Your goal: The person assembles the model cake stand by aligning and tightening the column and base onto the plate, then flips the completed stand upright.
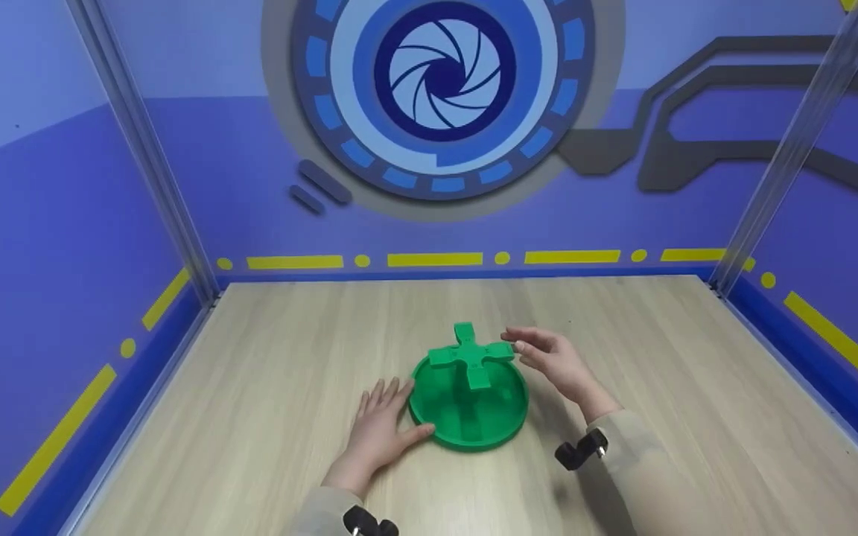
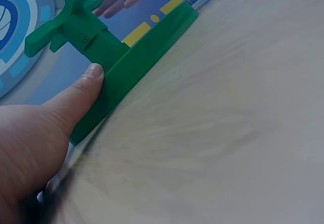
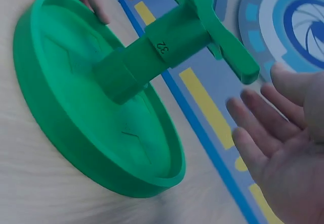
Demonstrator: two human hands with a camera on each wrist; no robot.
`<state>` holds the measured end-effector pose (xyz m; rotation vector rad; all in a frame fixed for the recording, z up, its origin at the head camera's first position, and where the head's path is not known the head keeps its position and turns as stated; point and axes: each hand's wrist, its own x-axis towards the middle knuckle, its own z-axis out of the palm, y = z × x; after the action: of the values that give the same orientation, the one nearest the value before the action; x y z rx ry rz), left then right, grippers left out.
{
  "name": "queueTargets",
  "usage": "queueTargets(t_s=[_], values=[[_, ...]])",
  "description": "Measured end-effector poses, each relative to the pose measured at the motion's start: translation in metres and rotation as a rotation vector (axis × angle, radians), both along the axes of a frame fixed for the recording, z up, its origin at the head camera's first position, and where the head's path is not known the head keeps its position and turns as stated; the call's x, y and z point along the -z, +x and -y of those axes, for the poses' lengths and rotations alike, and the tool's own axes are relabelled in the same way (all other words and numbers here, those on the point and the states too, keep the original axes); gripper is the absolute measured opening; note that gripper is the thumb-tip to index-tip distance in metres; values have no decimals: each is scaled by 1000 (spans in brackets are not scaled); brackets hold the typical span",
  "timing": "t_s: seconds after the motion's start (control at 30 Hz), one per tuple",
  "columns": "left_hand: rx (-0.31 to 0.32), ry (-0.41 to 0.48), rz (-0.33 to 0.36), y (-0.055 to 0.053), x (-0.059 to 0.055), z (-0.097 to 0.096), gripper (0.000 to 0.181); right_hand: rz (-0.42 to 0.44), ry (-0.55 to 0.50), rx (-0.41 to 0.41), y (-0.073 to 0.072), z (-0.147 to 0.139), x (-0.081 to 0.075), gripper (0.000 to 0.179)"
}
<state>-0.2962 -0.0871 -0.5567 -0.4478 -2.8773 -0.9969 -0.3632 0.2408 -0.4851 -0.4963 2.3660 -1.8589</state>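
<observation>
A green plastic stand sits on the table, with a round shallow base (image 1: 490, 428), a thick central post (image 3: 147, 57) and a cross-shaped top piece (image 1: 472, 355). Numbers are embossed on the post. My left hand (image 1: 380, 426) rests at the left side of the base, fingers spread and straight, its thumb (image 2: 86, 90) against the outer rim. On the other side, my right hand (image 1: 557, 363) is beside the right arm of the cross, fingers relaxed and slightly bent. In the right wrist view a gap shows between these fingers and the cross arm.
The wooden table (image 1: 287, 350) is enclosed by blue and purple printed panels (image 1: 235, 179) at the back and sides. Metal posts (image 1: 150, 164) stand in the corners. Black wrist devices (image 1: 582, 450) are strapped over both sleeves.
</observation>
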Motion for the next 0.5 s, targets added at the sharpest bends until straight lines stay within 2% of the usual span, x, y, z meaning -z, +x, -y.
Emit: queueTargets(t_s=[0.07, 0.17, 0.5], values=[[0, 0, 0, 0, 0, 0, 94, 29, -32, -57, -2, -1, 4, 49], [0, 1, 1, -1, 0, 0, 94, 57, -62, -102, -4, -3, 7, 51], [-1, 11, 11, 0, 0, 0, 94, 90, -91, -138, -1, -4, 8, 52]])
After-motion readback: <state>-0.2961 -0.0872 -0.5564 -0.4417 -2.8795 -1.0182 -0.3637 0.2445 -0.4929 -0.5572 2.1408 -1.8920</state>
